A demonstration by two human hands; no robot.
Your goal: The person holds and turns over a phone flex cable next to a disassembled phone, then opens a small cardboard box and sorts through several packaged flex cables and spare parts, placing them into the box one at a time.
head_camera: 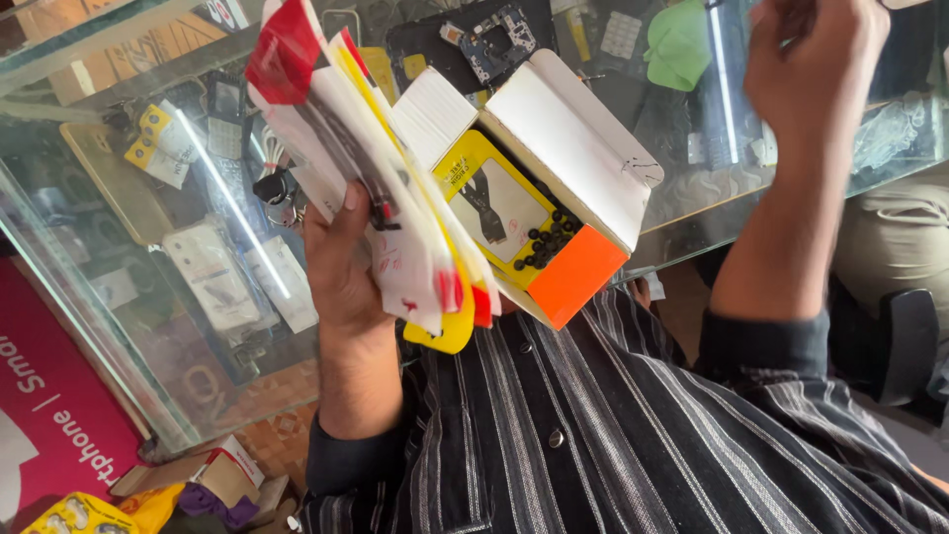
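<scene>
Head view: the left hand (341,262) clamps its grip on a fanned stack of flat packets (381,188) at ten o'clock, an open yellow-orange box (539,213) just beside them. The packets look light, slippery and bendy, best pinched mid-stack. The right hand (811,69), raised at one o'clock above the glass bench (129,326), is blurred; its grip cannot be told.

Bright daylight, glare streaks on glass, motion-blurred edges.

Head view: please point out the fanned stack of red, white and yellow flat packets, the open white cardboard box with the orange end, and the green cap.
Fanned stack of red, white and yellow flat packets (395,208): head view, white middle packet.
Open white cardboard box with the orange end (578,272): head view, orange end panel.
Green cap (678,44): head view, its crown.
</scene>
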